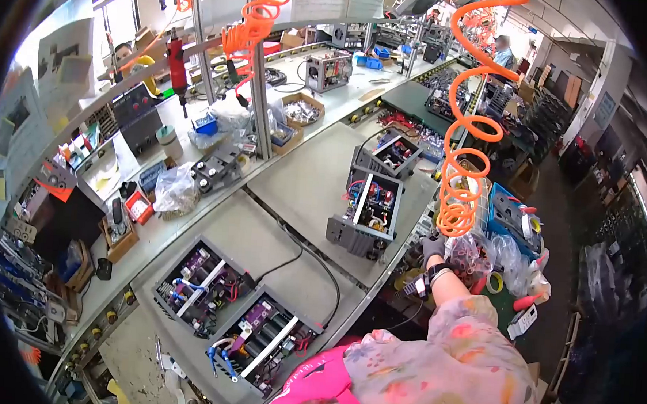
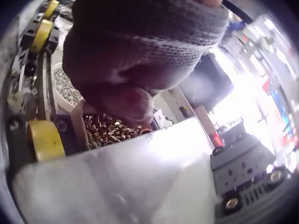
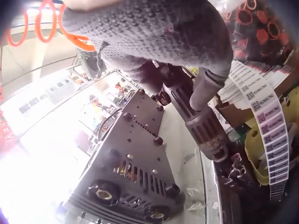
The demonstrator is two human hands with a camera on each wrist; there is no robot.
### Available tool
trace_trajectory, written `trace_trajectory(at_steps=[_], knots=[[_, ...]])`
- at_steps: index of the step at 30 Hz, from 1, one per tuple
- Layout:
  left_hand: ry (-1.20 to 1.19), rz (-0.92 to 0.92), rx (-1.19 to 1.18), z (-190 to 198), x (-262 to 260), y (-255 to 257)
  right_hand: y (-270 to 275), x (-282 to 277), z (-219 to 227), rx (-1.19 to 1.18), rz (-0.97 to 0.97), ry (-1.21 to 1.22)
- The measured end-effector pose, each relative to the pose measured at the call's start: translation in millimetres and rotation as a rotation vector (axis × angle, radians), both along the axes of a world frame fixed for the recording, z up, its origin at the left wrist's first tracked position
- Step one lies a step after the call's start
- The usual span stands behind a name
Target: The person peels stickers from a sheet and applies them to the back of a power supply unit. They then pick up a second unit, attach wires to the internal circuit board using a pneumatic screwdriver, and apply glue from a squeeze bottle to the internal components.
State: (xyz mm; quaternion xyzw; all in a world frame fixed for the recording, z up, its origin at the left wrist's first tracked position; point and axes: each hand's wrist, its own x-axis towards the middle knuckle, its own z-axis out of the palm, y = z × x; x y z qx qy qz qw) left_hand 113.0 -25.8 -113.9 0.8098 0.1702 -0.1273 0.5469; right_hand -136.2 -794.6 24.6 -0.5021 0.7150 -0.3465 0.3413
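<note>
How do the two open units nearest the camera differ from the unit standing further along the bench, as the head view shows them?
The two near units lie flat, internals facing up; the far unit stands tipped on its side, its open face turned sideways. The near pair sit side by side and close together; the far unit stands apart, another unit behind it. All are dark metal cases with wiring and boards exposed.

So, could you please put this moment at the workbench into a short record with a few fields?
Setting: workbench with four open electronic units
Right hand: gloved, grips a powered screwdriver beside a black metal chassis
Left hand: gloved, fingers curled over a box of brass screws; a grip on any screw cannot be told
Nearby: label strip, orange coiled hose
</note>
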Motion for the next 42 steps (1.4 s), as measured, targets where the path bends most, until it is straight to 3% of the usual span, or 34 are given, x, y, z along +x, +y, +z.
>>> trace_trajectory(at_steps=[2, 4, 5, 6, 10, 14, 15, 21, 25, 29, 31, 33, 40, 42], knots=[[0.028, 0.013, -0.017, 19, -2, -31, 19, 16, 15, -0.05, -0.035, 0.046], [0.05, 0.006, -0.037, 32, -6, -58, 18, 24, -7, -0.099, -0.067, 0.213], [0.061, 0.002, -0.048, 37, -8, -72, 12, 27, -26, -0.198, -0.013, 0.147], [0.072, -0.004, -0.059, 42, -9, -85, 16, 39, -31, -0.292, -0.109, 0.209], [0.11, -0.045, -0.099, 52, -11, -126, 19, 50, -10, 0.015, -0.221, 0.148], [0.132, -0.062, -0.123, 60, -8, -149, 6, 44, -40, -0.065, -0.183, 0.038], [0.139, -0.064, -0.131, 62, -7, -151, 6, 47, -41, -0.113, -0.237, 0.048], [0.172, -0.072, -0.153, 65, -7, -165, 0, 40, -39, -0.155, -0.145, 0.056], [0.2, -0.074, -0.174, 66, -8, -173, -1, 33, -23, -0.377, -0.023, -0.074], [0.226, -0.059, -0.205, 67, -10, -174, -4, 11, 22, -0.55, 0.304, -0.36], [0.235, -0.059, -0.22, 67, -10, -172, -13, 1, 24, -0.25, 0.283, -0.74], [0.247, -0.05, -0.23, 68, -10, -170, 30, 13, 98, -0.173, 0.321, -0.916], [0.279, -0.026, -0.286, 68, -13, -158, 101, 56, 160, -0.038, 0.42, -1.246], [0.287, -0.015, -0.301, 70, -16, -153, 118, 70, 172, 0.007, 0.545, -1.325]])
